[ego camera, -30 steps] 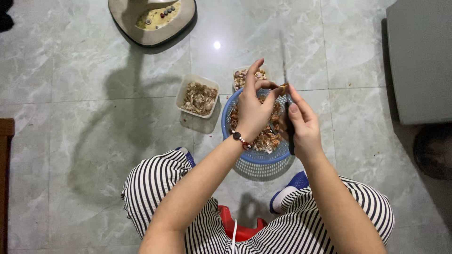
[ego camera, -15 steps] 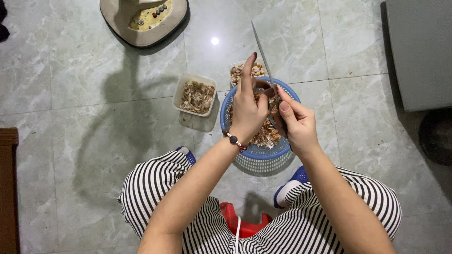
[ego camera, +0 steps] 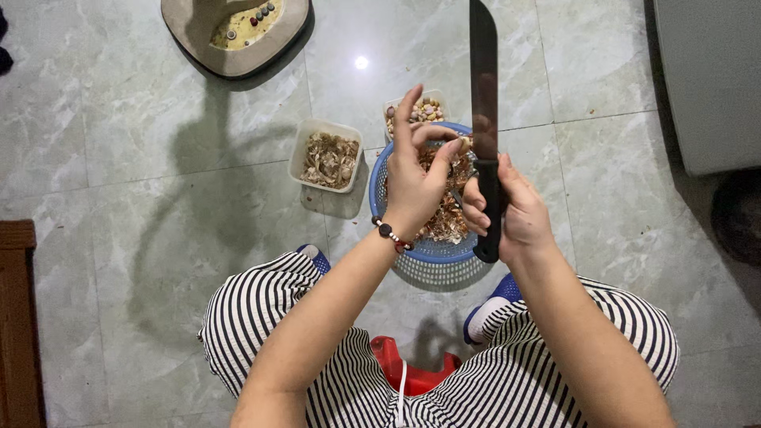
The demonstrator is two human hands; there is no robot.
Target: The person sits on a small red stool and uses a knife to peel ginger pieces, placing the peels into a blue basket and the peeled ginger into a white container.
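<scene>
Nearest the camera, striped trousers (ego camera: 261,317) cover both knees, and a red stool (ego camera: 400,366) shows between them, with blue shoes (ego camera: 315,257) on the pale green tiled floor (ego camera: 158,206). Just past the knees the two hands meet over a round blue plastic basket (ego camera: 432,257) with a slotted wall, heaped with brownish husks and small pieces. The right hand (ego camera: 515,210) is wrapped firmly around the black handle of a long dark knife (ego camera: 483,95), fingers curled together, the blade standing upright and reaching to the top edge of the view. The left hand (ego camera: 416,178), with a beaded bracelet at the wrist, has its forefinger raised and straight while thumb and other fingers pinch a small piece close against the blade just above the handle; what the piece is cannot be told. Left of the basket, just apart from it, sits a square white tub (ego camera: 326,156) of brown scraps; behind the basket, touching its rim, a second white tub (ego camera: 418,109) holds small rounded multi-coloured bits. Farther off, at the top left, stands a grey-beige base (ego camera: 238,36) with a yellowish panel and small knobs. A wooden edge (ego camera: 16,317) runs along the left border and a grey cabinet (ego camera: 705,79) closes the right; open tiles lie left of the tubs.
</scene>
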